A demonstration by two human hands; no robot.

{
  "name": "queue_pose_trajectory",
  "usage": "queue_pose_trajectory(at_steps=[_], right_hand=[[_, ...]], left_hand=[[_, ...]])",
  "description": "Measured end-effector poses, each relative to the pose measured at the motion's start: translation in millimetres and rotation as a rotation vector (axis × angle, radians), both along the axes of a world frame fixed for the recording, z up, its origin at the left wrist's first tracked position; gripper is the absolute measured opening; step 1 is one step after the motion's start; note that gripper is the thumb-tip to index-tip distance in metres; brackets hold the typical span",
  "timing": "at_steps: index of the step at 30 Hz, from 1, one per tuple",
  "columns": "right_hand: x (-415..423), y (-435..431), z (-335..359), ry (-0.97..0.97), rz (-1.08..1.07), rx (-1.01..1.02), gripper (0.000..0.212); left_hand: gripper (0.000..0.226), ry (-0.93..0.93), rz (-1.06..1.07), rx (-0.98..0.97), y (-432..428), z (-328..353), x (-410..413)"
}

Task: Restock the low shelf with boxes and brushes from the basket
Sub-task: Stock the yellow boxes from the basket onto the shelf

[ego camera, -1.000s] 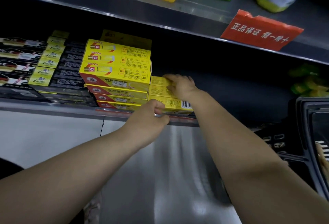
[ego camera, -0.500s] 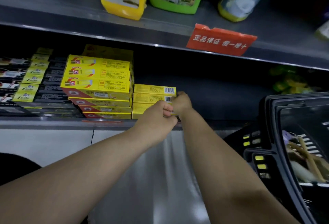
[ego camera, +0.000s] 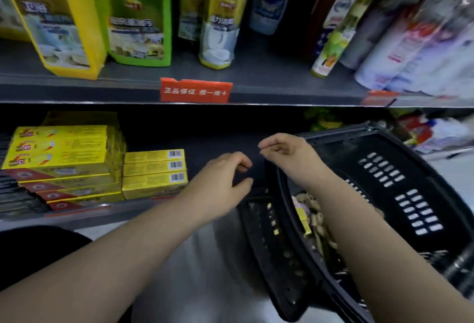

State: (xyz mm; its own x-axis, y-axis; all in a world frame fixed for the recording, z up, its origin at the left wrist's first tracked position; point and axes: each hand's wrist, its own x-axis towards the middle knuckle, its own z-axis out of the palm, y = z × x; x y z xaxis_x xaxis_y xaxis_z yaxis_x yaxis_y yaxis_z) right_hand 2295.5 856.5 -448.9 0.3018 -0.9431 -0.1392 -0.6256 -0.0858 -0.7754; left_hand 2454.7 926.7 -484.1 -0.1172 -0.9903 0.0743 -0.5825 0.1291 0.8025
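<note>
Three small yellow boxes (ego camera: 155,172) lie stacked on the low shelf (ego camera: 84,212), to the right of a taller stack of yellow and red boxes (ego camera: 61,158). My left hand (ego camera: 223,181) hovers to the right of the small stack, fingers loosely curled, holding nothing. A little higher, my right hand (ego camera: 284,153) hangs with relaxed curled fingers over the near rim of the black basket (ego camera: 400,194). Inside the basket lie several pale wooden-handled brushes (ego camera: 314,222), partly hidden by my right forearm.
Black flat packs (ego camera: 15,199) fill the low shelf's left end. The shelf above carries yellow and green refill pouches (ego camera: 138,14), bottles (ego camera: 218,14) and a red price sign (ego camera: 196,90). Behind the basket more packaged goods (ego camera: 436,135) show. A steel panel (ego camera: 195,266) runs below the shelf.
Both hands have come off the small yellow boxes and moved right toward the basket. The view has swung up and right, bringing the basket and upper shelf into sight.
</note>
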Motion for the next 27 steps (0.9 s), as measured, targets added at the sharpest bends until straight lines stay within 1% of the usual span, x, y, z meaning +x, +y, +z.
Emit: queue_pose_trajectory(at_steps=[2, 3, 7, 9, 10, 12, 13, 14, 16, 17, 18, 20, 22, 23, 25, 26, 27], right_hand=[[-34, 11, -4, -0.099, -0.115, 0.014, 0.019], [-49, 15, -8, -0.115, -0.159, 0.036, 0.019], [-100, 18, -42, -0.106, -0.290, 0.208, 0.015], [-119, 12, -66, -0.046, -0.334, 0.267, 0.012], [-127, 8, -79, 0.046, -0.318, 0.274, 0.012], [-139, -2, -106, 0.378, -0.174, 0.276, 0.021], [-142, -6, -120, 0.536, -0.072, 0.285, 0.031], [-144, -9, -133, 0.653, 0.021, 0.299, 0.045], [-146, -15, -160, 0.828, 0.181, 0.311, 0.075], [-144, -18, -172, 0.896, 0.266, 0.304, 0.086], [-141, -20, -184, 0.950, 0.347, 0.301, 0.093], [-135, -24, -201, 1.034, 0.503, 0.254, 0.093], [-132, -26, -209, 1.099, 0.619, 0.128, 0.089], [-132, -27, -210, 1.112, 0.645, 0.077, 0.092], [-138, -24, -207, 1.094, 0.622, 0.076, 0.096], [-142, -22, -205, 1.070, 0.581, 0.098, 0.090], [-146, -21, -201, 1.043, 0.535, 0.104, 0.077]], left_hand=[[0.034, -0.081, -0.132, -0.038, 0, 7, -19], [0.036, -0.118, -0.194, -0.054, 1, 9, -28], [0.033, -0.200, -0.403, -0.093, 0, 5, -57], [0.033, -0.244, -0.450, -0.110, -7, 0, -66], [0.033, -0.270, -0.461, -0.118, -11, -3, -69], [0.035, -0.329, -0.482, -0.142, -21, -11, -75], [0.035, -0.364, -0.494, -0.154, -26, -14, -77], [0.035, -0.398, -0.505, -0.166, -30, -16, -79], [0.033, -0.448, -0.519, -0.190, -36, -19, -82], [0.032, -0.464, -0.524, -0.203, -38, -18, -83], [0.032, -0.477, -0.528, -0.215, -40, -17, -83], [0.031, -0.497, -0.533, -0.216, -44, -15, -84], [0.030, -0.507, -0.535, -0.180, -46, -15, -84], [0.029, -0.509, -0.531, -0.157, -47, -15, -85], [0.026, -0.510, -0.525, -0.129, -48, -14, -87], [0.023, -0.508, -0.522, -0.123, -49, -13, -88], [0.021, -0.505, -0.518, -0.117, -49, -13, -90]])
